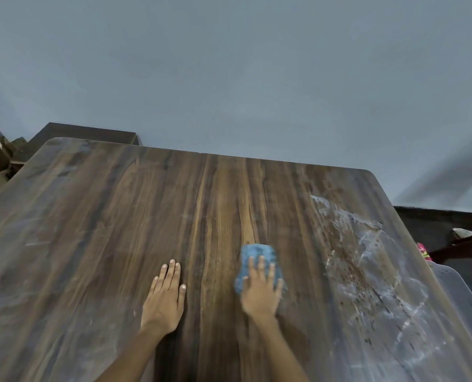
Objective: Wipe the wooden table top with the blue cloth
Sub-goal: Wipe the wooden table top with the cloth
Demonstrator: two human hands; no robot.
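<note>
While the right hand (261, 292) lies flat on the blue cloth (258, 264), fingers straight and pressing it against the wooden table top (146, 202) near the middle of the near half, the left hand (166, 295) rests open-palmed on the bare wood just beside it, holding nothing. Off to the right a white streaky residue (367, 257), speckled with dark spots, spreads toward the table's right edge, well apart from the cloth.

To my eye, that patch is the risk: a small bunched cloth, pushed by the palm and not gripped, could smear the stuff wider instead of lifting it, or slip out from under the fingers on a quick stroke. Sweeping outward might also push the mess over the right edge. Fainter pale marks on the left side (36, 230) could easily get missed.

Past that right edge something pale and translucent (455, 288) shows; I cannot tell whether it is a container, or what it holds.
</note>
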